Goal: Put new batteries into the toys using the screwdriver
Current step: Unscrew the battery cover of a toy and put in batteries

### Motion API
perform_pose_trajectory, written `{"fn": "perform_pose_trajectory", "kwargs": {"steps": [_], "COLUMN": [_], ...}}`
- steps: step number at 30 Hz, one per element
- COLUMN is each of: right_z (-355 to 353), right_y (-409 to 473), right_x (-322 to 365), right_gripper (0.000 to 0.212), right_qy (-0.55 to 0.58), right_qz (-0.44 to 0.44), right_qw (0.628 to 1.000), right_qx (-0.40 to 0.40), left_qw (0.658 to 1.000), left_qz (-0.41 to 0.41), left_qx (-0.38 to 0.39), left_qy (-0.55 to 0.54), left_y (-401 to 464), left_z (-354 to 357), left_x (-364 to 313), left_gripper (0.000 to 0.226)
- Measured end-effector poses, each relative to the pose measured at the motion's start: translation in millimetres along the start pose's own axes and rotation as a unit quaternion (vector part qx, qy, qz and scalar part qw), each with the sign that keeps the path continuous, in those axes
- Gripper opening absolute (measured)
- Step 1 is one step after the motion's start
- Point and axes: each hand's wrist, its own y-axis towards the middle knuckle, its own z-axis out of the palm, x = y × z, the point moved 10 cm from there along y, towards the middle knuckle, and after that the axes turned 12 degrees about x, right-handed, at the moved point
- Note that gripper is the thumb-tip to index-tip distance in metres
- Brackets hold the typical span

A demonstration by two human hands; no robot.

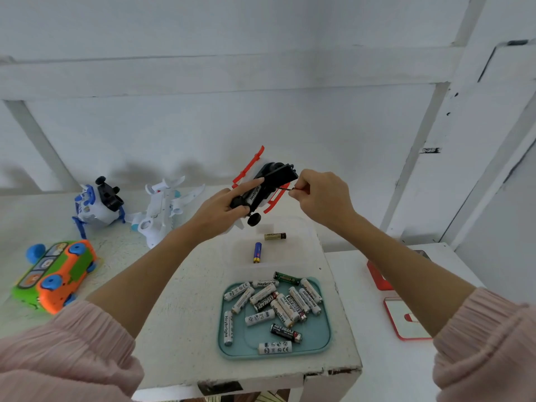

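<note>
White surface [185, 314] against white wall. Left hand [223, 210] grips upturned black-and-red toy [266, 184] held above surface, white battery [254, 192] seated in its underside. Right hand [319, 192] pinches small screwdriver [285, 188], tip at toy's base. Teal tray [322, 340] of batteries lies near front edge; three other toys sit at left.

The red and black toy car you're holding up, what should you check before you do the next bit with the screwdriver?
1. Toy car held off the table by left hand: ok.
2. Battery sitting in the car's underside: ok.
3. Screwdriver pinched in right hand, tip against the car: ok.
4. Tip seated in a screw: cannot tell.
5. Battery cover on: cannot tell.
6. Spare batteries in teal tray: ok.
</note>
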Motion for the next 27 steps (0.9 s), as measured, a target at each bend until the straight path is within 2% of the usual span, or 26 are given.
{"fn": "perform_pose_trajectory", "kwargs": {"steps": [10,20,27], "right_z": [6.5,6.7,17.9], "right_y": [-12.0,-24.3,-35.9], "right_x": [-31.4,-43.7,-42.7], "right_gripper": [0.016,0.016,0.015], "right_qy": [0.074,-0.029,-0.029], "right_qz": [0.056,0.062,0.073], "right_qw": [0.995,0.993,0.992], "right_qx": [0.036,0.096,0.102], "left_qw": [0.997,0.968,0.959], "left_qz": [0.011,0.056,0.038], "left_qx": [0.029,0.069,0.062], "left_qy": [0.077,0.233,0.275], "left_y": [6.0,15.0,14.6], "left_z": [7.9,18.6,23.9], "left_x": [0.5,-14.1,-16.2], "left_gripper": [0.061,0.055,0.057]}}
